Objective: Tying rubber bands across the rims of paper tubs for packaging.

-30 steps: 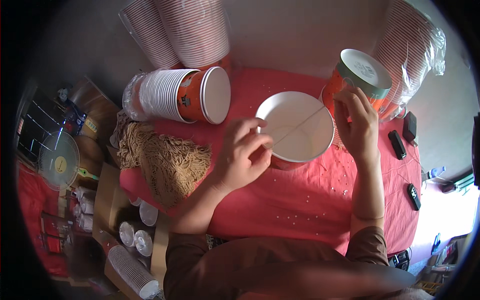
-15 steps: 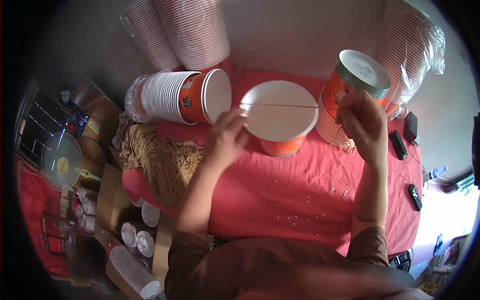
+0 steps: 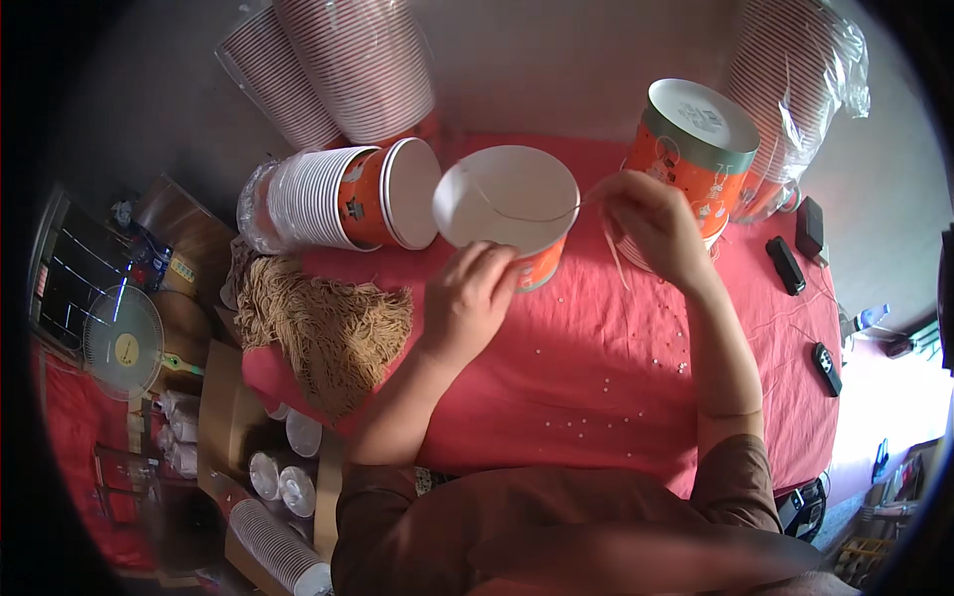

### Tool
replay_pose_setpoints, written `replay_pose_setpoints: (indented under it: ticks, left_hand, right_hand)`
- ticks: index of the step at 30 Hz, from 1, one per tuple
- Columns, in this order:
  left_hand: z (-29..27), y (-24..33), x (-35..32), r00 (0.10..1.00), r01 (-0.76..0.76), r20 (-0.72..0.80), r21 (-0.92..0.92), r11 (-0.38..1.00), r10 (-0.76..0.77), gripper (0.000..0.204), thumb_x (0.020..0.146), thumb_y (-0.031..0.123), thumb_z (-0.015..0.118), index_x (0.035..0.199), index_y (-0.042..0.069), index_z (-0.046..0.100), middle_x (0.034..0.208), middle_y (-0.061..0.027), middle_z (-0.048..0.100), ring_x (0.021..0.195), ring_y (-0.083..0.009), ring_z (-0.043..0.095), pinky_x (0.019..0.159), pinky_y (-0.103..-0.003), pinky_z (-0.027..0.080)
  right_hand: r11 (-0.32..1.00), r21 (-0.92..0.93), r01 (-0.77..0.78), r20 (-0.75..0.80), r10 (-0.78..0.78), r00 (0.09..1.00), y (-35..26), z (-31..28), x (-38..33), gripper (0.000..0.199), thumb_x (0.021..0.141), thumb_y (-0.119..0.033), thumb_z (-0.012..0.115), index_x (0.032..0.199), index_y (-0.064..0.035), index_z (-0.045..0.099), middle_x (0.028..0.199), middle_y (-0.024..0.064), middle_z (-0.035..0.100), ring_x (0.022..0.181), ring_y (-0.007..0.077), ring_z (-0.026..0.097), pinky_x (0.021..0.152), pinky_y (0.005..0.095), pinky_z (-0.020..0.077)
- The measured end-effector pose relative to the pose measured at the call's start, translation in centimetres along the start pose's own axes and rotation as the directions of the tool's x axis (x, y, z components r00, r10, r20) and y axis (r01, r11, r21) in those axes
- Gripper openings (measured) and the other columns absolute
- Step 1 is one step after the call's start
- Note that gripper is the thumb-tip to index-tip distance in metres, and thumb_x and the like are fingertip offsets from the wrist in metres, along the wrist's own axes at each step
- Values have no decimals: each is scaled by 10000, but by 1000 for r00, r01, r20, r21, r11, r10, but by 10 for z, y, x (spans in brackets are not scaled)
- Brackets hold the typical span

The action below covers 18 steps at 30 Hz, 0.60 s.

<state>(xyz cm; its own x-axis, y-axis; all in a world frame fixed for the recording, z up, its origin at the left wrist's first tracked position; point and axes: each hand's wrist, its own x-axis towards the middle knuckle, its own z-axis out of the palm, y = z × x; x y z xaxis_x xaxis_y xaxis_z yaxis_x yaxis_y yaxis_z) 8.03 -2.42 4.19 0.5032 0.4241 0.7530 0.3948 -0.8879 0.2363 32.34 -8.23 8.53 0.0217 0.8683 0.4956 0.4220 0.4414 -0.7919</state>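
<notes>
A white-lined paper bucket (image 3: 537,266) with an orange outside stands on the red cloth, its mouth facing up. My left hand (image 3: 471,298) is closed at its near-left rim, fingertips against the wall. Over the mouth sags a thin brown cord (image 3: 537,219); its far end curves loose at the left. My right hand (image 3: 651,223) pinches this cord just right of the rim, and a tail hangs below the fingers. To the left lies a heap of tan cords (image 3: 318,323).
Nested buckets in plastic (image 3: 328,199) lie at the left. An upturned orange and green bucket (image 3: 696,169) tops a stack at the right. Wrapped stacks (image 3: 358,70) stand behind. Small white bits (image 3: 581,424) dot the cloth. A remote control (image 3: 825,369) lies near the right edge.
The cord, stretched straight across the mouth before, now hangs slack. My left hand moved from the left rim to the near side. My right hand came left, closer to the bucket.
</notes>
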Motion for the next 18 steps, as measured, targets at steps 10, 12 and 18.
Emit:
replay_pose_setpoints:
  ticks: [10, 12, 18]
  left_hand:
    - [-12, -30, 2, 990, 126, 102, -314, 941, -98, 101, 918, 19, 628, 1019, 29, 632, 966, -87, 605, 775, -225, 628, 607, -307, 513]
    - [-13, -29, 2, 991, 114, 104, -331, 937, -84, 118, 907, 15, 624, 1023, 32, 634, 973, -100, 616, 784, -228, 636, 626, -309, 518]
    - [-11, 0, -4, 933, 318, 272, -307, 897, -237, 193, 845, -2, 641, 1034, 13, 602, 938, -127, 652, 765, -266, 667, 653, -360, 527]
  right_hand:
    - [914, -354, 200, 225, -124, 966, 17, 10, 4, 189, 838, -28, 695, 1027, -25, 674, 958, 113, 627, 852, 287, 655, 739, 377, 546]
    - [931, -311, 190, 204, -130, 970, 21, 12, 5, 156, 847, -42, 693, 1000, -22, 670, 942, 116, 628, 852, 289, 657, 736, 378, 545]
    - [921, -302, 246, 257, -170, 951, 14, 28, -1, 123, 863, -60, 683, 976, -17, 664, 915, 120, 640, 797, 310, 665, 700, 392, 539]
